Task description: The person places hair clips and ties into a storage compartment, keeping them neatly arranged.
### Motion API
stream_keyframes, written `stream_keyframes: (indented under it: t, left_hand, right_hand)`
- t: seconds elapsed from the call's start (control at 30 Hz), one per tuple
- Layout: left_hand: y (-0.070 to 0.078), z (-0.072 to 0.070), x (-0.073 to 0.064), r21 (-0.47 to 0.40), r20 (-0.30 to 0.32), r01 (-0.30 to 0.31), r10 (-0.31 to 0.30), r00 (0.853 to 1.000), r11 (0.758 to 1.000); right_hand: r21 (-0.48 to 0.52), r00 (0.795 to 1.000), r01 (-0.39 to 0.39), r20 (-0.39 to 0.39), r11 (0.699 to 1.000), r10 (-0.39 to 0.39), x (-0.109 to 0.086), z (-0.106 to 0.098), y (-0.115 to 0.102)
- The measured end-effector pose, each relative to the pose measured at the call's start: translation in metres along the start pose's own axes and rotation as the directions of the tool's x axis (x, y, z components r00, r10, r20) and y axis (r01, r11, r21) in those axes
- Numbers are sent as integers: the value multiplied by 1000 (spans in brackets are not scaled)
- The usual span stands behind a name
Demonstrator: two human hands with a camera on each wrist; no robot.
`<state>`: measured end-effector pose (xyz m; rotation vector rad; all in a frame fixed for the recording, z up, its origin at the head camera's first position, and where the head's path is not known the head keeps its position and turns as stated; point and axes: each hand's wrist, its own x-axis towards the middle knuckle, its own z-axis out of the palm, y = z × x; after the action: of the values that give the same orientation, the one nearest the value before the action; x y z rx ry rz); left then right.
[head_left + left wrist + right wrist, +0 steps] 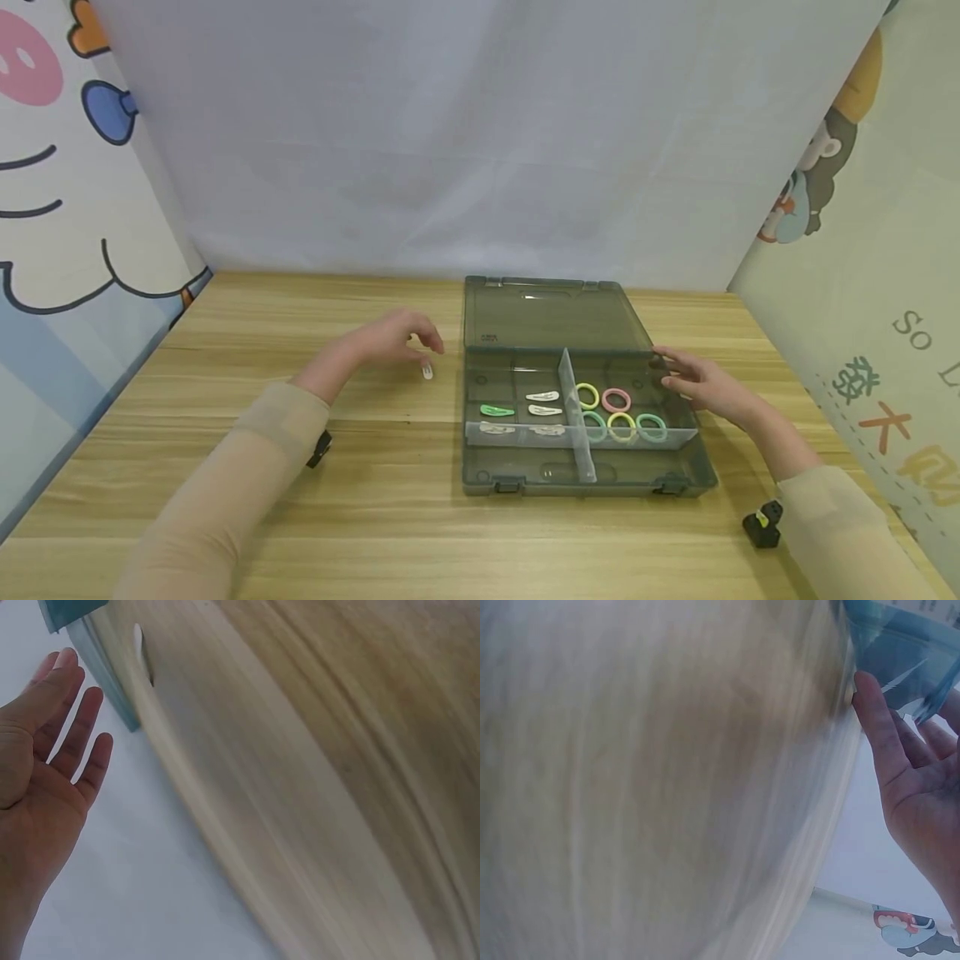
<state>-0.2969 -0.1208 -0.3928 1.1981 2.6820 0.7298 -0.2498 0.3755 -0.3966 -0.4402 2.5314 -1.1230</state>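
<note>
My left hand (395,337) hovers over the table left of the box, fingers loosely bent. Close to its thumb is a small white snap hair clip (427,370); the left wrist view shows the clip (142,654) apart from the relaxed fingers (81,727). My right hand (708,385) rests against the right side of a grey translucent divided box (517,479), its fingers mostly straight at the rim. The box's left compartment contains a green hair clip (497,411) and several white clips (543,397). Yellow, pink and teal hair ties (617,400) lie in the right one.
The box lid (555,312) lies folded back toward the white backdrop (450,167). A clear lengthwise divider (525,435) and a crosswise divider (576,412) split the box. Wood-grain table (360,517) surrounds it, with printed cloth (885,358) at the right.
</note>
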Motion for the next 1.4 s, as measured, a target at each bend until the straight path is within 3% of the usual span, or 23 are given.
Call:
stream_keyframes:
  t: [0.3, 0.63, 1.13, 1.4]
  left_hand:
    - [-11, 13, 1, -72, 56, 82, -78, 995, 994]
    - [-20, 21, 2, -71, 43, 114, -111, 993, 991]
    - [-19, 23, 6, -29, 9, 55, -55, 998, 998]
    - [-22, 27, 10, -45, -14, 97, -98, 995, 994]
  right_hand:
    - [8, 1000, -7, 5, 1000, 7, 0, 0, 0]
    - [6, 1000, -5, 4, 1000, 5, -2, 1, -1]
    - [18, 1000, 0, 0, 1000, 0, -3, 1, -1]
    - [15, 1000, -6, 1, 1000, 6, -3, 1, 0]
